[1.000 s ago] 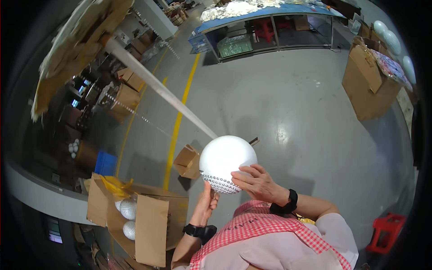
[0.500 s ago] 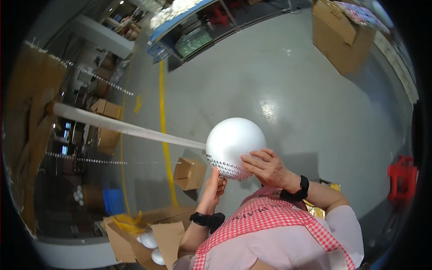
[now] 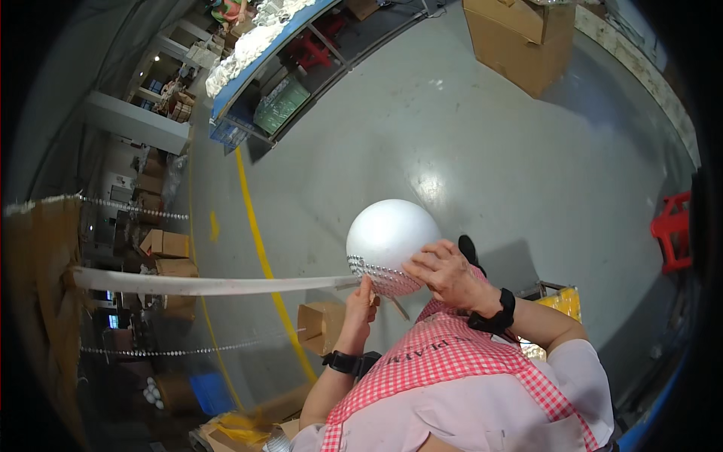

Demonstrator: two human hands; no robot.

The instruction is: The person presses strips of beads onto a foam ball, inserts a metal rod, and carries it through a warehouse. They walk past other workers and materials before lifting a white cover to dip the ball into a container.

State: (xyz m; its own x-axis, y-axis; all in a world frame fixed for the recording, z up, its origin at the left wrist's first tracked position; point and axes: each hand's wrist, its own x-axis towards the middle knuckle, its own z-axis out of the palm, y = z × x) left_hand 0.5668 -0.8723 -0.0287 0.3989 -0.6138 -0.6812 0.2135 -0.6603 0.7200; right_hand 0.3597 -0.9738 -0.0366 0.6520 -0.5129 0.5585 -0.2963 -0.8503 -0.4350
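Note:
A large white ball (image 3: 392,230) is in front of me, its lower part wrapped in rows of silver beads (image 3: 388,279). My right hand (image 3: 452,279) holds the ball from the right, fingers curved over its surface. At the lower left of the ball, my left hand (image 3: 360,310) is closed, its thumb up against the beaded edge. Whether a bead strand is pinched in it is too small to make out. A white pole (image 3: 203,285) runs from the left to the ball, where its end is hidden. Below the ball a thin stick (image 3: 399,307) pokes out.
Bead strands (image 3: 151,352) stretch out at the left by a brown board (image 3: 45,264). An open cardboard box (image 3: 320,325) stands on the floor beyond my left hand. A red stool (image 3: 672,232) is at right, a big carton (image 3: 520,45) far right, a blue-topped table (image 3: 260,56) far left.
The view has swung, so the table, carton and pole sit differently in it. Both hands remain on the ball, and the thin stick beneath it now shows.

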